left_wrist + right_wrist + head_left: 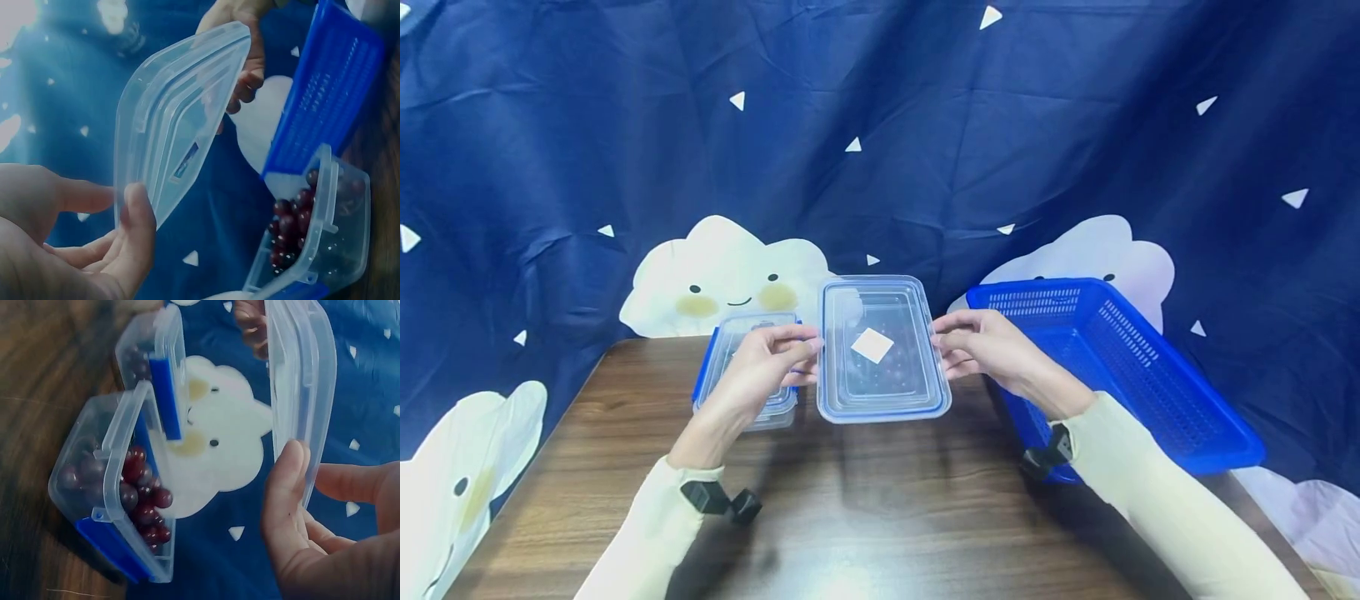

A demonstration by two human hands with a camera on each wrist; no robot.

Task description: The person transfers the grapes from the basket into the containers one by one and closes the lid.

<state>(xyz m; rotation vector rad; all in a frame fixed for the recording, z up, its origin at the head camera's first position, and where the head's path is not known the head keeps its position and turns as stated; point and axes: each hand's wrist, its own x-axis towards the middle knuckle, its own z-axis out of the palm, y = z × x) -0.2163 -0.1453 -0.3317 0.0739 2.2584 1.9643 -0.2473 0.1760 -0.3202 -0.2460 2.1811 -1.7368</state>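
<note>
Between my two hands is a clear rectangular lid point(887, 387) with a blue seal and a white label, raised above the table. My left hand point(758, 367) pinches its left edge between thumb and fingers. The opposite edge is gripped by my right hand point(992, 346) in the same way. Below the lid, both wrist views show an uncovered clear container point(87, 431) with dark red grapes point(147, 509) inside and blue side clips. In the head view I cannot make out this container behind the lid.
A lidded clear container point(775, 320) with a blue clip stands behind my left hand on the wooden table point(865, 525). To the right is a blue slotted basket point(1213, 408), beside my right forearm. A dark blue curtain point(895, 108) with clouds hangs behind.
</note>
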